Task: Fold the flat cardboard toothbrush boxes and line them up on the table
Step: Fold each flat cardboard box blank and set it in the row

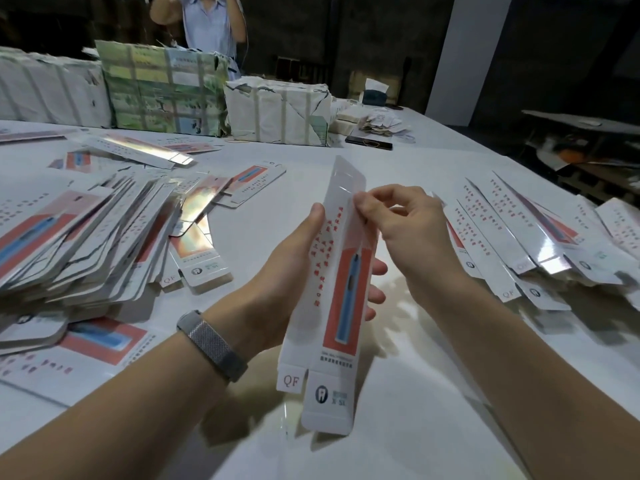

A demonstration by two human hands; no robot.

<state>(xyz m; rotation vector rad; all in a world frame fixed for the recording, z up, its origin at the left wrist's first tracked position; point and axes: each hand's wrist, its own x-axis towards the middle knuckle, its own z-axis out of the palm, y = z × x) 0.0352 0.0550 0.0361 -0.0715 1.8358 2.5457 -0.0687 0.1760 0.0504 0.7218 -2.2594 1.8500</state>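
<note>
Two hands: I see both on one toothbrush box (341, 271), mid-frame above the table (398, 393).
Box: long, glossy white card, red panel, flaps at its lower end.
Left hand (291, 271): wraps the box's left edge, fingers behind.
Right hand (401, 226): pinches the right edge near the top.
Flat boxes (79, 237): heaped, centre left.
Folded boxes (519, 230): rowed, centre right.
Table: smooth white; wrapped bundles (166, 88) upper left; dark room.
</note>
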